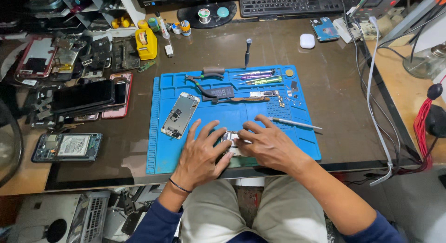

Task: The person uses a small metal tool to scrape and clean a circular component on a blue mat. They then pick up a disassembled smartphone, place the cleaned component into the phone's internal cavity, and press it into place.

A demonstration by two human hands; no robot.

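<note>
We've got both hands, left hand [200, 155] and right hand [268, 144], fingers spread and pressing on one opened phone [231, 141] at the blue mat's [162, 154] near edge; its long axis we can't tell. One phone frame [180, 115] lies up-left, tilted, one metal pick [295, 124] to the right.

On the blue mat [165, 152] in front of you, a stripped phone frame [180, 115] lies tilted at the left. Far on the mat you have black-handled pliers [200, 83], a dark battery [222, 92] and a row of slim screwdrivers [258, 77]. A metal-tipped tool [293, 124] rests at the mat's right edge. To your left, a heap of opened phones [79, 80] covers the surface [325, 85], with a yellow dispenser [146, 43] behind. A white earbud case [307, 40] sits far right, a keyboard [297, 2] beyond.
</note>
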